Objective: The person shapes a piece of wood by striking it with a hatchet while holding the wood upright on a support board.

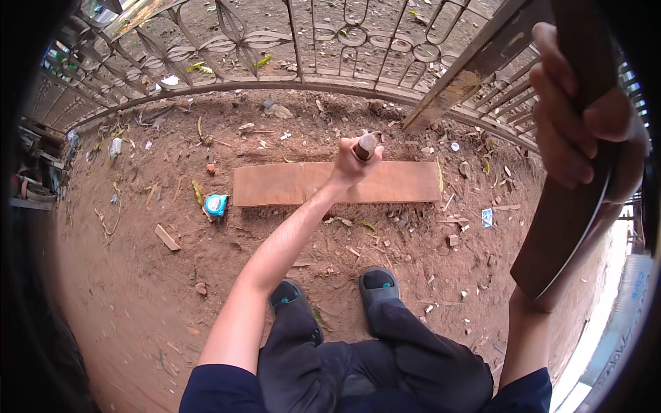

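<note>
A flat reddish-brown wooden board (282, 184) lies on the dirt in front of my feet. Over it, my left hand (352, 167) is closed around a tool with a thick, round brown handle (365, 146). The handle's end points up at me, and the fist hides the tool's lower part. Raised high at the right, close to the camera, my right hand (561, 110) grips a long dark brown wooden piece (568, 230). Its fingers wrap the middle, and the upper end runs out of the picture. A blue and white tape measure (215, 204) rests just left of the board.
An ornate metal fence (303, 77) runs along the far side, with a leaning wooden post (475, 65). Wood offcuts (167, 237), stones, leaves and litter dot the dirt. A printed, clear plastic item (623, 310) stands at the right edge. My shoes (379, 282) are near the board.
</note>
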